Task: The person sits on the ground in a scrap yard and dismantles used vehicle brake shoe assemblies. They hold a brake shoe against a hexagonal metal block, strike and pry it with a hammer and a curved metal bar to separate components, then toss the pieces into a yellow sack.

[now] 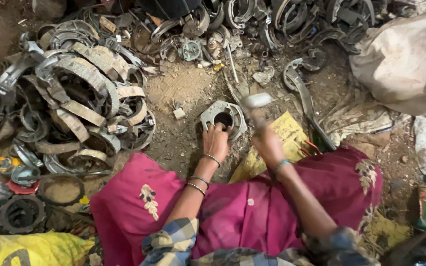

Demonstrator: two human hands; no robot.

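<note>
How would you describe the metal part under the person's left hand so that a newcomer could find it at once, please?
Start at the big heap of curved brake shoes on the left, then look right across the bare dirt. There, under the left hand, lies a flat grey metal plate with a round dark hole, lying alone rather than piled.

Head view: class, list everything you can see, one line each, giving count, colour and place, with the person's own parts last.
Metal plate: one, grey, centre ground, with a round hole.
Hammer: one, blurred, grey head, above the plate.
Curved brake shoes: many, grey and tan, piled left.
Scrap metal parts: many, dark, along the top.
Sack: one, whitish, upper right.
Yellow sheet: one, under the right hand.
Clutch discs: several, dark, lower left.
Left hand: on the plate.
Right hand: grips the hammer.
</note>
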